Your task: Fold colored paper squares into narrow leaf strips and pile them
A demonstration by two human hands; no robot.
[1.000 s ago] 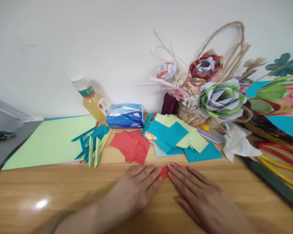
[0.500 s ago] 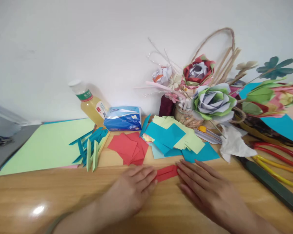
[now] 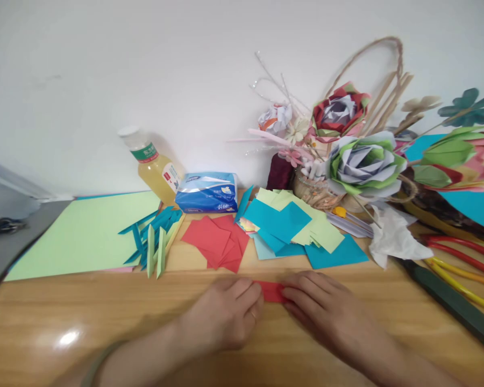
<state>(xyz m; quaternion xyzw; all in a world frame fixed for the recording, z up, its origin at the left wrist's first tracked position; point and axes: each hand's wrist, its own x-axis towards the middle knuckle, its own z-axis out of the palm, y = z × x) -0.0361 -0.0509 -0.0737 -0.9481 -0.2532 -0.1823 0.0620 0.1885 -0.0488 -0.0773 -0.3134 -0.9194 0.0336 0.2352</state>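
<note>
A folded strip of red paper (image 3: 271, 292) lies between my two hands on the wooden table. Its left end is pinched by my left hand (image 3: 230, 312), whose fingers are curled. At the other end my right hand (image 3: 326, 303) grips the strip with bent fingers pressed together. Both ends of the strip are hidden under the fingers. Just behind my left hand is a stack of red paper squares (image 3: 220, 242). Blue and pale green paper squares (image 3: 284, 223) overlap beyond my right hand.
Folded blue and green strips (image 3: 155, 242) lie left, on a large pale green sheet (image 3: 80, 234). A juice bottle (image 3: 153, 169) and tissue pack (image 3: 207, 192) stand by the wall. Paper flowers (image 3: 365, 164), a crumpled tissue (image 3: 397, 236), and red-handled and yellow-handled tools (image 3: 463, 279) are at right.
My fingers were stretched flatter on the strip and are now curled around its ends. The strip has turned level, and less of it shows. The view has shifted slightly.
</note>
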